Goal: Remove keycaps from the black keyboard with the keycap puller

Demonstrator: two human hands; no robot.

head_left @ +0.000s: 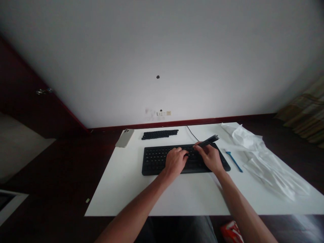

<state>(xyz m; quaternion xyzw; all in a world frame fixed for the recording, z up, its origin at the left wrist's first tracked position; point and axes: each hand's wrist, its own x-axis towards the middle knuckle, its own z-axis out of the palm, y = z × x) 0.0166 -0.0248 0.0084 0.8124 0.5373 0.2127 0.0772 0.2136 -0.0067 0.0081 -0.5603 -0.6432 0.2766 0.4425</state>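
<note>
A black keyboard (155, 158) lies across the white table, and part of its right half is a plain dark area with fewer lettered keys showing. My left hand (175, 160) rests over its middle, fingers bent together with thumb and index tips close at the keys; anything between them is too small to make out. Over the keyboard's right half, my right hand (209, 156) is closed around a black pen-like tool (208, 140), tilted with its wider end up and right. Several black keycaps (159, 134) lie in rows behind the keyboard.
A phone (125, 138) lies at the table's back left corner. Right of the keyboard are a blue stick-like tool (234, 162) and crumpled white plastic (268, 168). A black cable (192, 134) runs off the back edge. Below the table shows a red package (231, 232).
</note>
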